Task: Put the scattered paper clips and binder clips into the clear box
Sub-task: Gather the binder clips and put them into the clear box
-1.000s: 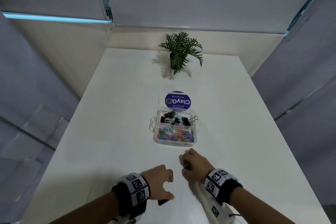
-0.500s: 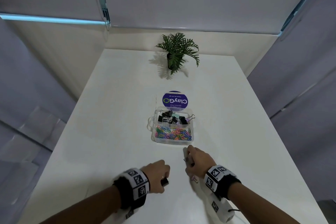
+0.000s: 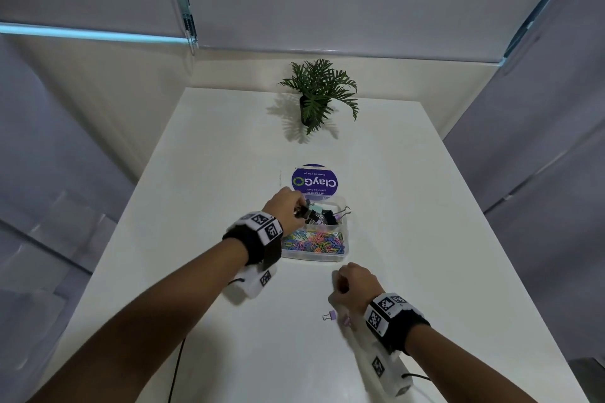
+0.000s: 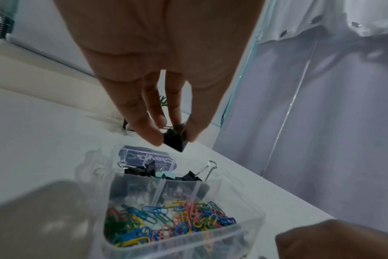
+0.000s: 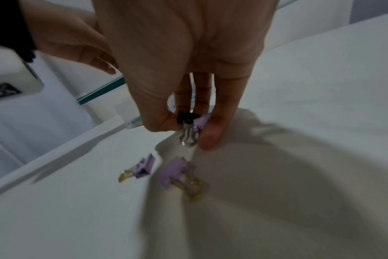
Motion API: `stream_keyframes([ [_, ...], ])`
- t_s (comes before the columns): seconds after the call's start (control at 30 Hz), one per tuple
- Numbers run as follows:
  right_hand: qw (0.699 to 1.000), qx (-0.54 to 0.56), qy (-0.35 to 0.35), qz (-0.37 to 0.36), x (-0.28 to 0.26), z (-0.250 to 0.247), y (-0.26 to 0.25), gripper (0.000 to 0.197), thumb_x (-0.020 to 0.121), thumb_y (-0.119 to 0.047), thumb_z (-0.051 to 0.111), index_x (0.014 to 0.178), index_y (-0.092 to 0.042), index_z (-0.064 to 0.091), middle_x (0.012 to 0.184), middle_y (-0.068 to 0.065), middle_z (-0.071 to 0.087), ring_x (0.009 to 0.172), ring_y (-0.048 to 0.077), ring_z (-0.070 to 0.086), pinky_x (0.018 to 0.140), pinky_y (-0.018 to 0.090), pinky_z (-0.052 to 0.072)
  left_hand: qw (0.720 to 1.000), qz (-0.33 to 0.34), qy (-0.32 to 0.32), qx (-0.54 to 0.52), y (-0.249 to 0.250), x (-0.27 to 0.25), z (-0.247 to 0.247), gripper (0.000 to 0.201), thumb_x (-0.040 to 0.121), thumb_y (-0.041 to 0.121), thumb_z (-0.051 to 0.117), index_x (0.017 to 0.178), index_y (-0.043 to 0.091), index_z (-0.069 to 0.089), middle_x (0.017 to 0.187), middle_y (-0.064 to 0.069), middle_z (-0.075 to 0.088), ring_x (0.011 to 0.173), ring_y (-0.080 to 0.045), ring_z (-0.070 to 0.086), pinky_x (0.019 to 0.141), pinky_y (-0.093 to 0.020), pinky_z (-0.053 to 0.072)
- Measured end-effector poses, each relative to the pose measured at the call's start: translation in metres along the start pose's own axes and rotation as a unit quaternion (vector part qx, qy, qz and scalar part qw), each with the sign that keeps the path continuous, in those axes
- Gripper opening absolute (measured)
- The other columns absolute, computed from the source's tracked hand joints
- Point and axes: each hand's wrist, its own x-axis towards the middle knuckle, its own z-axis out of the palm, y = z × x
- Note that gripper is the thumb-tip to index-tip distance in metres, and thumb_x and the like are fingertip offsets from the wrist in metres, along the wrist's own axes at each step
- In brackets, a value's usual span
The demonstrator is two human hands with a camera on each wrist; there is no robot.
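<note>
The clear box (image 3: 314, 259) stands mid-table, with coloured paper clips (image 4: 171, 222) in its near compartment and binder clips (image 4: 166, 173) in the far one. My left hand (image 3: 284, 209) hovers over the far compartment and pinches a black binder clip (image 4: 175, 140) between thumb and fingers. My right hand (image 3: 352, 283) is low over the table just in front of the box. It pinches a black binder clip (image 5: 186, 117) together with a purple one (image 5: 200, 121). Two more purple binder clips (image 5: 144, 166) (image 5: 174, 171) lie on the table below that hand.
A round purple ClayGo sticker (image 3: 314, 181) lies behind the box, and a small potted plant (image 3: 316, 98) stands at the table's far edge. The white table (image 3: 425, 239) is walled by panels on both sides. A dark cable (image 3: 175, 370) runs near my left forearm.
My left hand has risen from the near table and travelled forward to above the box with the black binder clip. My right hand has stayed close to its spot, with purple clips now showing beside it.
</note>
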Motion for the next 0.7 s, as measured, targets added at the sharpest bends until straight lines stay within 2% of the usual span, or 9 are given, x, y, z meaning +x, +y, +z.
stream_keyframes([
  [0.1, 0.999, 0.039, 0.008, 0.036, 0.002, 0.0, -0.002, 0.021, 0.055, -0.018, 0.066, 0.049, -0.02, 0.046, 0.065, -0.006, 0.048, 0.058, 0.014, 0.047, 0.05, 0.022, 0.035, 0.999, -0.029, 0.012, -0.021, -0.003, 0.014, 0.006, 0.038, 0.084, 0.015, 0.067, 0.12, 0.01, 0.056, 0.127, -0.014, 0.05, 0.114, -0.028, 0.055, 0.098, -0.035, 0.046],
  [0.23, 0.998, 0.048, -0.004, 0.029, 0.003, 0.0, -0.002, 0.024, 0.052, -0.014, 0.068, 0.045, -0.02, 0.045, 0.059, -0.007, 0.05, 0.057, 0.012, 0.05, 0.049, 0.021, 0.038, 0.994, -0.061, 0.024, -0.09, -0.009, 0.019, 0.015, 0.042, 0.091, 0.013, 0.059, 0.131, 0.01, 0.05, 0.134, -0.017, 0.048, 0.117, -0.032, 0.055, 0.102, -0.038, 0.045],
  [0.3, 0.999, 0.043, -0.006, 0.025, 0.003, 0.0, -0.002, 0.025, 0.053, -0.013, 0.067, 0.046, -0.021, 0.045, 0.06, -0.007, 0.051, 0.057, 0.012, 0.049, 0.049, 0.02, 0.038, 0.993, -0.047, 0.022, -0.102, -0.011, 0.013, 0.019, 0.037, 0.092, 0.007, 0.055, 0.129, 0.009, 0.053, 0.133, -0.018, 0.047, 0.114, -0.033, 0.057, 0.101, -0.038, 0.047],
  [0.43, 0.998, 0.054, -0.004, 0.034, 0.002, -0.006, -0.003, 0.028, 0.058, -0.012, 0.07, 0.048, -0.023, 0.047, 0.058, -0.008, 0.051, 0.057, 0.01, 0.049, 0.054, 0.02, 0.04, 0.998, 0.022, 0.003, -0.058, -0.008, -0.015, 0.026, 0.025, 0.09, 0.003, 0.048, 0.11, 0.006, 0.063, 0.118, -0.013, 0.058, 0.103, -0.027, 0.061, 0.092, -0.034, 0.049],
  [0.53, 0.999, 0.047, 0.006, 0.023, 0.002, -0.015, -0.003, 0.033, 0.063, -0.014, 0.072, 0.049, -0.027, 0.044, 0.061, -0.01, 0.048, 0.062, 0.012, 0.05, 0.059, 0.022, 0.042, 0.996, 0.069, -0.055, -0.031, -0.007, -0.038, 0.04, 0.024, 0.089, 0.005, 0.045, 0.099, 0.006, 0.066, 0.109, -0.011, 0.065, 0.099, -0.025, 0.062, 0.089, -0.034, 0.051],
  [0.63, 0.999, 0.041, 0.025, -0.006, 0.005, -0.028, -0.008, 0.022, 0.064, -0.01, 0.07, 0.056, -0.021, 0.052, 0.072, -0.001, 0.057, 0.069, 0.017, 0.055, 0.065, 0.027, 0.048, 0.984, 0.106, -0.142, 0.018, -0.011, -0.055, 0.061, 0.021, 0.089, 0.009, 0.047, 0.1, 0.012, 0.065, 0.108, -0.006, 0.066, 0.103, -0.023, 0.061, 0.092, -0.036, 0.05],
  [0.7, 0.998, 0.044, 0.037, -0.037, 0.009, -0.041, -0.016, 0.022, 0.065, -0.004, 0.07, 0.06, -0.019, 0.054, 0.077, 0.001, 0.057, 0.065, 0.016, 0.056, 0.056, 0.017, 0.048, 0.973, 0.129, -0.187, 0.048, -0.01, -0.064, 0.072, 0.021, 0.089, 0.012, 0.051, 0.107, 0.013, 0.062, 0.112, -0.007, 0.063, 0.102, -0.024, 0.059, 0.091, -0.033, 0.049],
])
